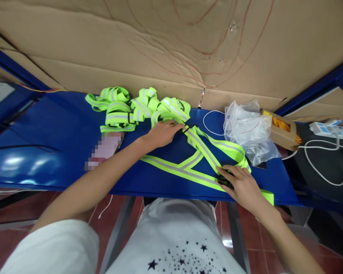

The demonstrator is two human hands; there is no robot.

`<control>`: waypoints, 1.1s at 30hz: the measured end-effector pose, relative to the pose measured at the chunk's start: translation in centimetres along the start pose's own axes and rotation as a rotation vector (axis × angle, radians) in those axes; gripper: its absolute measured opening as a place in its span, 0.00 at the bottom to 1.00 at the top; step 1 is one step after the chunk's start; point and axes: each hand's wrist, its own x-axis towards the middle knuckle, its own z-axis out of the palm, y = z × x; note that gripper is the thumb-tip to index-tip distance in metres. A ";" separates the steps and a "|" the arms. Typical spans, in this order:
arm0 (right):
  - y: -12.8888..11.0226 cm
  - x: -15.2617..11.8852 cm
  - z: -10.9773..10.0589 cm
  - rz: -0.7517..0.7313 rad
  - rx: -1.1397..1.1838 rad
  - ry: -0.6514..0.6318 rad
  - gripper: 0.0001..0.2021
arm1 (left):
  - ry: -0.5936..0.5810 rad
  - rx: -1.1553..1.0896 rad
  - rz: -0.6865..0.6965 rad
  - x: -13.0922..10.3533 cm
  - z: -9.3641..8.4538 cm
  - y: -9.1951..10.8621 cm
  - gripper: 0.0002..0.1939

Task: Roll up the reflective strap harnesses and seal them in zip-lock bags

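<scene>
A neon yellow-green reflective strap harness point(185, 172) with a grey stripe lies spread on the blue table. My left hand point(166, 133) has its fingers bent together at the harness's upper end, beside a black slider point(186, 129); what lies under the fingertips is hidden. Over at the lower right, my right hand point(236, 182) has its fingers round a black buckle point(223, 179) on the strap, which they partly cover. Several bundled reflective straps point(118, 110) lie behind my left hand, against the cardboard.
Clear plastic bags point(247, 131) and an open cardboard box point(284, 131) stand at the right. A blurred pinkish item point(107, 148) lies by my left forearm. A white cable point(213, 123) loops behind the harness. Cardboard point(160, 45) backs the blue table point(60, 129).
</scene>
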 end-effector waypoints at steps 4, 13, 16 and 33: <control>0.5 -1.6 0.1 0.031 0.020 -0.019 0.25 | 0.028 0.074 -0.003 -0.6 -0.2 0.1 0.27; -0.9 0.5 0.9 0.194 -0.047 0.027 0.25 | -0.002 -0.164 0.457 -6.7 -2.0 8.1 0.25; -0.9 0.3 0.1 0.240 -0.086 -0.003 0.22 | -0.100 -0.191 0.458 -8.1 -2.1 8.4 0.26; 1.7 14.5 -0.1 -0.073 -0.131 -0.067 0.23 | -0.323 -0.460 0.197 -10.7 -4.6 7.1 0.18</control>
